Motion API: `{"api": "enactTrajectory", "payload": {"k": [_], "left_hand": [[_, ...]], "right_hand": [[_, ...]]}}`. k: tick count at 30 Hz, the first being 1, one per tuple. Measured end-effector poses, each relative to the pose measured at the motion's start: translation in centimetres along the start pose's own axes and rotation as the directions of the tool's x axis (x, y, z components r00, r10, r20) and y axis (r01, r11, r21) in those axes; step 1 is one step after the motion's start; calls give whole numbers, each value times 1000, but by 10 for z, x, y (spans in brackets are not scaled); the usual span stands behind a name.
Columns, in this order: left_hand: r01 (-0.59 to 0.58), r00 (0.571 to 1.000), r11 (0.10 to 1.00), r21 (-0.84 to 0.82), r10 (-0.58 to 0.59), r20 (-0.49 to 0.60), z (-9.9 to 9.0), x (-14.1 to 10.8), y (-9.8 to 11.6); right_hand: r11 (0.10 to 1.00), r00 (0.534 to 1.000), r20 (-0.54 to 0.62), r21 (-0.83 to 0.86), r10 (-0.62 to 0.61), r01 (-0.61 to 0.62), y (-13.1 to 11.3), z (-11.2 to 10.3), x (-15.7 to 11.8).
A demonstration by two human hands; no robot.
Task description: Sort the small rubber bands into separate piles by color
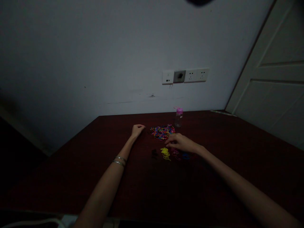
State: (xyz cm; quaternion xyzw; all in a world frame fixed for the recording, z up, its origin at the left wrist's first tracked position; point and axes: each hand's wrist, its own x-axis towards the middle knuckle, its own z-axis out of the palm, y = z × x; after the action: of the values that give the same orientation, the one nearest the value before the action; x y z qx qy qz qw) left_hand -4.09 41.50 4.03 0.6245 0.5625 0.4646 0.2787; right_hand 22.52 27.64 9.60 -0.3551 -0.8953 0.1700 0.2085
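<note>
Four small piles of stringy pieces, left to right: dark pile (154, 154), yellow pile (165, 153), pink pile (176, 155), blue pile (186, 156). Right hand (178, 142): just beyond yellow and pink, fingers bent; grip indiscernible. Multicoloured heap (161, 131): just past those fingers. Left hand (137, 130): left of heap, fingers curled, grip indiscernible. Counter (106, 136): broad stretches either side; far edge along wall (118, 63).

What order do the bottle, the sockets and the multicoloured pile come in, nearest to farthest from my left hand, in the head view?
1. Multicoloured pile: on the table, just right of your left hand.
2. Bottle: farther right, standing beyond the pile, towards the wall.
3. Sockets: farthest, up on the wall, above and right of the bottle.
</note>
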Motion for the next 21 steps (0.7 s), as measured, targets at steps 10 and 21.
{"api": "enactTrajectory", "payload": {"k": [10,21], "left_hand": [[-8,1000,1000,1,8,15,-1,-2,1],[2,993,1000,8,-3,122,-6,-6,6]], "right_hand": [[952,920,-251,135,300,-274,62,-25,-23],[870,794,-356,204,493,-449,108,-18,-42]]}}
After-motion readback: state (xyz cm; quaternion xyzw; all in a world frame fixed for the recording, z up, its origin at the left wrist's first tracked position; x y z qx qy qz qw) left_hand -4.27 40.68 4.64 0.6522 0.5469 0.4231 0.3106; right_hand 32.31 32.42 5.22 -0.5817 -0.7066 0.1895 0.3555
